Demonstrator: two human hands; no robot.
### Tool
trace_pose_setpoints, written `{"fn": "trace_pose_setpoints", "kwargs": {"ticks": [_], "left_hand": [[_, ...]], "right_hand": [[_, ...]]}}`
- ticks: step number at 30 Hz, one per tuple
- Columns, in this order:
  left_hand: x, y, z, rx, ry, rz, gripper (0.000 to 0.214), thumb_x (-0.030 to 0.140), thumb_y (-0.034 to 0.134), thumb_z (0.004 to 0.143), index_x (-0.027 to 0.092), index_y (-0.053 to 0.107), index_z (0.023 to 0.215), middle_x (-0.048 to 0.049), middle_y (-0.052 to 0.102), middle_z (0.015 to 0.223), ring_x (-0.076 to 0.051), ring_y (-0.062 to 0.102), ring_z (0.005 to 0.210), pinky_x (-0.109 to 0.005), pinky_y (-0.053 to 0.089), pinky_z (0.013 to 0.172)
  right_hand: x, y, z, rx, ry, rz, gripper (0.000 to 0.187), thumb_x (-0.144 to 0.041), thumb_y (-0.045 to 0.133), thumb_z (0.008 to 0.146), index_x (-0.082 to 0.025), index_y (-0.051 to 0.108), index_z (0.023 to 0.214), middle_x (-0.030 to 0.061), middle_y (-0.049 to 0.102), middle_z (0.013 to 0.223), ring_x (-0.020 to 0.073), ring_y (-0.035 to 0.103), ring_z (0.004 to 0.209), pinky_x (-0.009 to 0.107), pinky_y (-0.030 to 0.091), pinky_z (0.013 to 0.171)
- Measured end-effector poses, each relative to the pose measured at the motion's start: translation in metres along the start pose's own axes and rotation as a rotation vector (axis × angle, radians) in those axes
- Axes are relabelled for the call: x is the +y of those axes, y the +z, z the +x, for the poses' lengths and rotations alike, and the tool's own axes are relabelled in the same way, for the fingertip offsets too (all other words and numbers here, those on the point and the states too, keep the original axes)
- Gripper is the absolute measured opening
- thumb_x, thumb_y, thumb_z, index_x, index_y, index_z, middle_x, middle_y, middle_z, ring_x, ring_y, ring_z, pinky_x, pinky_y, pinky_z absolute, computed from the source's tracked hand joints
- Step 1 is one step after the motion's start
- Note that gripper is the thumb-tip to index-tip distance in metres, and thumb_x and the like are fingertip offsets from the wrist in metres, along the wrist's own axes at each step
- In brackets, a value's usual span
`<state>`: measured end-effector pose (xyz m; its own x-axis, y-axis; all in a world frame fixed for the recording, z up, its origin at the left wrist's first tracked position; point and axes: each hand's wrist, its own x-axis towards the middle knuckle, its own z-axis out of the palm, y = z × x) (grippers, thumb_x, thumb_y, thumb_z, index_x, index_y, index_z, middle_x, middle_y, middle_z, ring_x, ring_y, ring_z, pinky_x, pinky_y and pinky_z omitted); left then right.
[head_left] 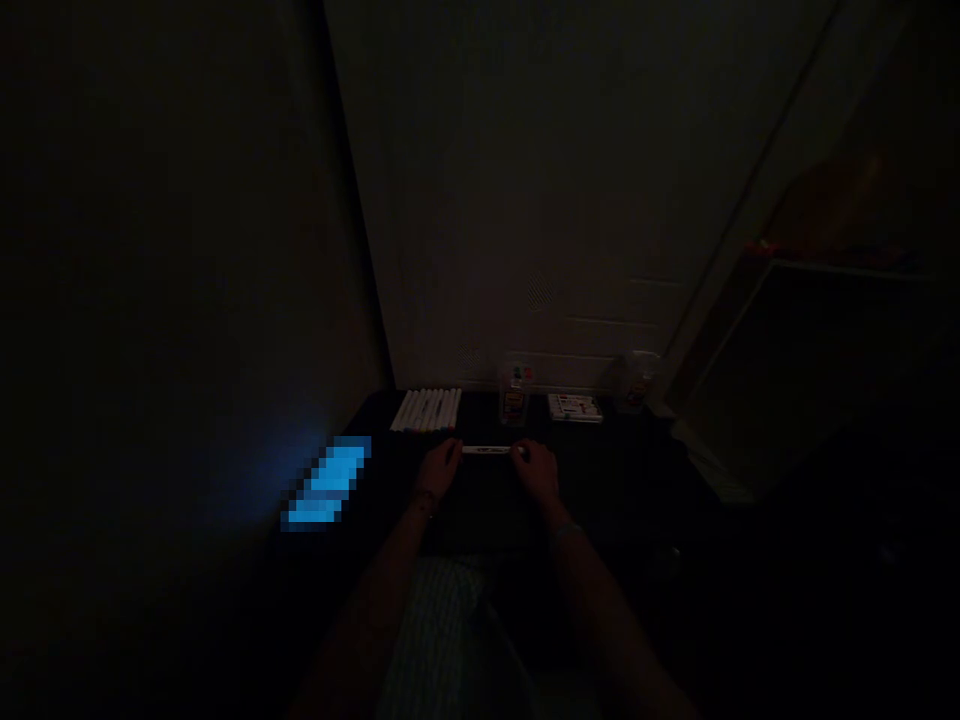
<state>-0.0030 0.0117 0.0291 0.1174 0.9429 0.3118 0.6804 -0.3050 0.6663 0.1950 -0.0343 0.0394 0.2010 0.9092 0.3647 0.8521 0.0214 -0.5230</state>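
Both hands hold a white marker point(487, 450) level above the dark table, one at each end. My left hand point(441, 466) is closed on its left end, and my right hand point(537, 468) pinches the right end. Dark print shows on the barrel between them. Just beyond my left hand lies a row of several white markers point(429, 410), side by side. A clear container point(514, 398) with a dark label stands behind the held marker, with red and green bits showing near its top. The dim light hides the finer details of my fingers.
A flat white pack point(574, 408) with printed markings lies at the back right, beside a second clear container point(636, 385). At the left edge a blurred-out screen point(328, 484) glows blue. A pale wall point(525, 200) rises behind the table point(622, 490).
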Motion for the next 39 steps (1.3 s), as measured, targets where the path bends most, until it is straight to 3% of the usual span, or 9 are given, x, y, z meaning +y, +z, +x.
{"fn": "trace_pose_setpoints", "kwargs": {"ticks": [6, 14, 23, 39], "left_hand": [[-0.0019, 0.0012, 0.0, 0.006, 0.026, 0.0, 0.035, 0.043, 0.031, 0.083, 0.02, 0.057, 0.08, -0.0008, 0.063, 0.072, -0.013, 0.057, 0.066, -0.022, 0.039, 0.063], [-0.0014, 0.0015, 0.0003, -0.002, -0.003, -0.007, 0.035, 0.043, 0.032, 0.083, 0.02, 0.058, 0.081, -0.0007, 0.064, 0.072, -0.013, 0.056, 0.066, -0.022, 0.039, 0.062], [0.0053, -0.0029, -0.0009, -0.017, -0.03, -0.02, 0.031, 0.041, 0.034, 0.082, 0.02, 0.057, 0.082, -0.0011, 0.063, 0.072, -0.014, 0.057, 0.07, -0.023, 0.04, 0.067], [-0.0022, 0.0003, 0.0019, -0.004, 0.028, -0.023, 0.033, 0.043, 0.032, 0.082, 0.021, 0.057, 0.082, -0.0002, 0.064, 0.073, -0.013, 0.057, 0.068, -0.021, 0.039, 0.063]], "right_hand": [[0.0033, 0.0034, 0.0014, 0.008, -0.006, -0.03, 0.026, -0.032, 0.036, 0.085, -0.023, 0.06, 0.091, 0.0009, 0.062, 0.09, 0.0145, 0.052, 0.087, 0.025, 0.03, 0.078], [0.0016, 0.001, -0.0011, 0.012, -0.001, 0.014, 0.032, -0.046, 0.039, 0.082, -0.023, 0.06, 0.091, 0.0009, 0.061, 0.091, 0.015, 0.052, 0.088, 0.025, 0.031, 0.078], [0.0022, 0.0013, 0.0006, -0.016, 0.017, -0.019, 0.027, -0.034, 0.036, 0.084, -0.023, 0.06, 0.092, 0.0016, 0.061, 0.092, 0.0145, 0.051, 0.089, 0.025, 0.031, 0.079], [-0.0012, -0.001, 0.0011, -0.038, 0.024, -0.009, 0.028, -0.037, 0.038, 0.083, -0.024, 0.06, 0.093, 0.001, 0.06, 0.093, 0.0147, 0.051, 0.091, 0.025, 0.031, 0.08]]}}
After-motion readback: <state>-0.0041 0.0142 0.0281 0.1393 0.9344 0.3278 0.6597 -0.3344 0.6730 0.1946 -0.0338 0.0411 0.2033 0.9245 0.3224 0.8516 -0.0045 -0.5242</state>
